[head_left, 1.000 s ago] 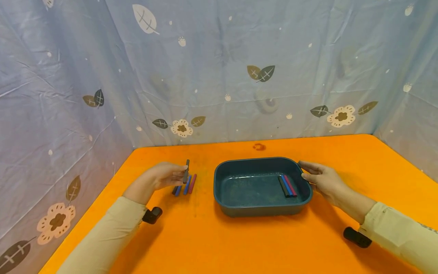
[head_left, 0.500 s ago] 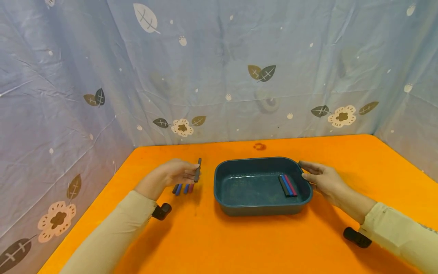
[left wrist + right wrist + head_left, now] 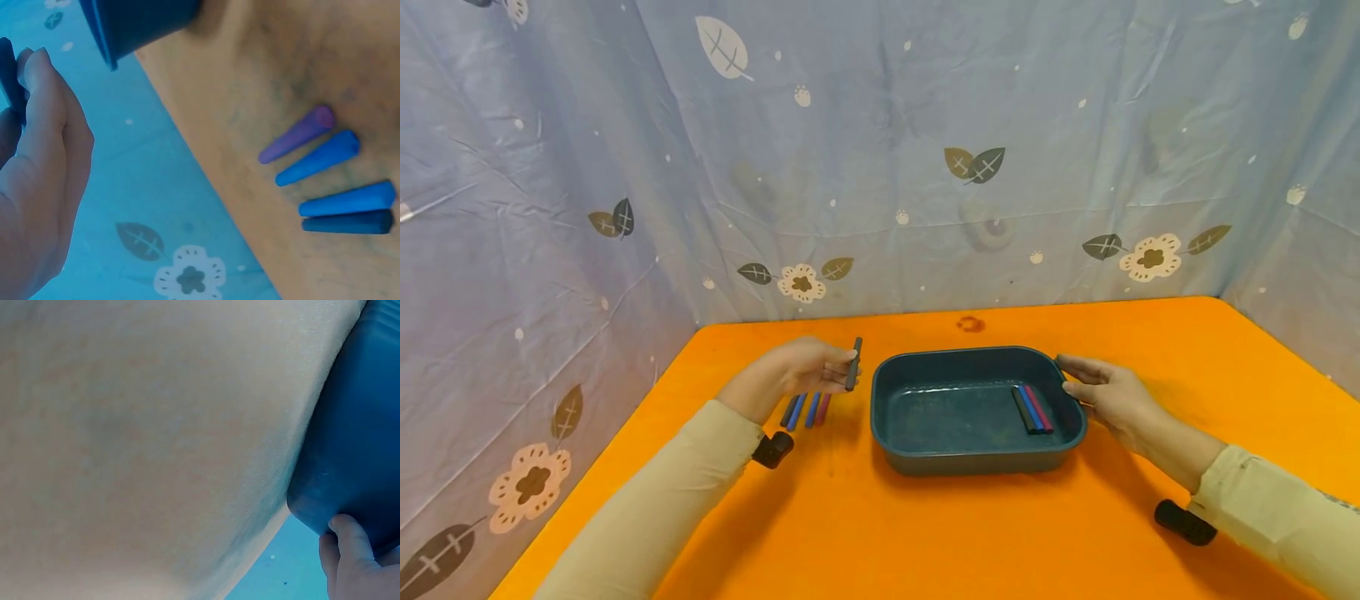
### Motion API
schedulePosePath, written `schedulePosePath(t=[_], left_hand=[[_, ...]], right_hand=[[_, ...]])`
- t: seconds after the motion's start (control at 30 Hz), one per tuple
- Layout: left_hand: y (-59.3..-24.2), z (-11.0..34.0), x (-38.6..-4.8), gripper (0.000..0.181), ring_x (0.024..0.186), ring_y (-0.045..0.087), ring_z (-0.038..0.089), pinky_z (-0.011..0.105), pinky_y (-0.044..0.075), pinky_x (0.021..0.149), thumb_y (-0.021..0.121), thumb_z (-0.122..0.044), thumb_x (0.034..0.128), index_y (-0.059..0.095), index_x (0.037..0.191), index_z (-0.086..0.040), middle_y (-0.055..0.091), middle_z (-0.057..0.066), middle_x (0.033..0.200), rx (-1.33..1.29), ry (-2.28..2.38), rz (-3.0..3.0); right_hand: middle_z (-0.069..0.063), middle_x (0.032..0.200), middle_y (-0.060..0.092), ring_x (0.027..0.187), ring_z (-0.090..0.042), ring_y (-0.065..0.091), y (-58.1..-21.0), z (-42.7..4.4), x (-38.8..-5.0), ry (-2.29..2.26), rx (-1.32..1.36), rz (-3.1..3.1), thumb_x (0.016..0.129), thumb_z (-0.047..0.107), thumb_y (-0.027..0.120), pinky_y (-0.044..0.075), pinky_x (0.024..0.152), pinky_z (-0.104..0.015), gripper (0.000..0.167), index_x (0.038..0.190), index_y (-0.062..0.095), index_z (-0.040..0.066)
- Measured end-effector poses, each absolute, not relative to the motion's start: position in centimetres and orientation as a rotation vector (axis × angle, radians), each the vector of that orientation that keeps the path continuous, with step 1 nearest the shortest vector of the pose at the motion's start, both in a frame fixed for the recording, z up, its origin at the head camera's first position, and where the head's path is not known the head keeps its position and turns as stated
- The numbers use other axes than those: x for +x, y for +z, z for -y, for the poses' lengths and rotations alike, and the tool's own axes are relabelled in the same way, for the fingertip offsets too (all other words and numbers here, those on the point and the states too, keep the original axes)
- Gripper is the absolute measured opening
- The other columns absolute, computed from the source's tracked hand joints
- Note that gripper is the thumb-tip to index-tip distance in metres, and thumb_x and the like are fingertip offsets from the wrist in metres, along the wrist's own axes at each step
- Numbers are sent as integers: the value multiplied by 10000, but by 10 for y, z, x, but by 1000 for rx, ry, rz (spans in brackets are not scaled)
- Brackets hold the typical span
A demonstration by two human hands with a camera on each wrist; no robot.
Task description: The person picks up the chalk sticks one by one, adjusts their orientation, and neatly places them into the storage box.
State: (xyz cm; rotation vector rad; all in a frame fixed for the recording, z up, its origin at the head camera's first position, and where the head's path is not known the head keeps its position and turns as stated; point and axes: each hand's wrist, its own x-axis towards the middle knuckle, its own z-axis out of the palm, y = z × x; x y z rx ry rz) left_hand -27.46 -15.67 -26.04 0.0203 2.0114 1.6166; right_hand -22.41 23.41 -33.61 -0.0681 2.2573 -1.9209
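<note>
Orange table (image 3: 925,533) in head view, teal tray (image 3: 970,464) sitting about midway between its side edges, closer to the far edge than the near one. Left hand (image 3: 805,367) is above the table, left of the tray's left end, thumb and fingers clamped on a dark stick (image 3: 853,367), which stands near upright, slightly tilted, clear of the tray rim. Loose on the table just below that hand, toward the left edge: black stick (image 3: 788,412), two blue sticks (image 3: 813,410), red stick (image 3: 823,408), roughly side by side. Inside the tray, by its right end: charcoal stick (image 3: 1022,409), bright blue stick (image 3: 1031,409), magenta stick (image 3: 1039,408), packed together. Right hand (image 3: 1116,404) grips the tray's right end near the far corner, thumb at the rim, fingers against the outside. Patterned curtain (image 3: 880,167) behind the table's far edge. Left wrist view, blue-tinted: left hand at the picture's left side, held stick partly cropped; red one reads purple, black one lies right alongside a blue one; tray corner up top. Right wrist view: fingertips on the tray's outer wall at a corner, rest of hand cropped.
</note>
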Motion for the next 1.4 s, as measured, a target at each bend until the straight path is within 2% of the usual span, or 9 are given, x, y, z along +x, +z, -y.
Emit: schedulePosePath(t=[0.2,0.43,0.57,0.7,0.87,0.93,1.1,1.27,1.4], left_hand=[[-255,143,-277,184,824,603,175,340,517,912,448,-98,1039,594,978,-5,574,153,1031,8,1609,-2002],[-255,132,-282,177,852,612,188,379,474,989,452,-96,1038,594,981,-5,591,131,995,-9,1578,-2012],[-256,121,-286,236,850,614,206,395,452,1016,463,-99,1036,581,1143,77,603,152,1019,-48,1578,-1994],[-257,110,-290,392,842,595,199,318,517,906,459,-128,1042,469,1341,126,592,161,1061,-82,1542,-1986],[-256,97,-294,399,806,589,186,217,537,659,465,-141,1042,477,1346,118,563,234,1246,-76,1503,-1984],[-256,91,-295,395,789,595,186,213,541,627,473,-143,1039,492,1336,116,582,226,1219,-72,1490,-1979],[-257,78,-298,388,762,595,179,216,540,625,487,-149,1034,514,1323,109,632,141,1001,-70,1442,-1971],[-256,68,-299,392,774,585,179,262,542,764,473,-155,1039,502,1337,99,568,228,1291,-42,1408,-1968],[-254,59,-301,397,790,578,188,325,485,965,469,-159,1039,495,1349,89,516,232,1367,-56,1407,-1954]], right_hand=[[-286,1552,129,918,58,562,-336,-234,-223,-1929,-65,-2259,1037,47,430,533,841,-233,572,1522,141,-49],[-281,1553,138,924,44,562,-336,-233,-223,-1927,-70,-2261,1037,56,437,530,847,-234,576,1524,145,-43],[-282,1554,134,928,45,559,-336,-233,-223,-1924,-69,-2260,1038,53,434,530,849,-239,574,1523,144,-45],[-287,1552,132,931,47,560,-336,-233,-223,-1929,-76,-2256,1037,50,433,530,848,-236,572,1521,145,-51],[-291,1551,130,923,37,571,-336,-233,-222,-1939,-82,-2249,1038,49,432,532,836,-230,571,1521,143,-50],[-292,1551,129,918,38,572,-336,-233,-222,-1941,-82,-2249,1038,46,429,532,831,-227,570,1521,142,-52],[-290,1551,130,924,44,564,-336,-232,-223,-1941,-91,-2250,1037,50,432,530,832,-224,571,1519,145,-55],[-296,1549,126,922,46,574,-337,-233,-223,-1960,-106,-2234,1033,44,434,532,830,-226,577,1516,138,-66],[-293,1549,128,917,38,576,-336,-233,-222,-1951,-95,-2241,1035,47,432,533,828,-230,576,1518,137,-62]])
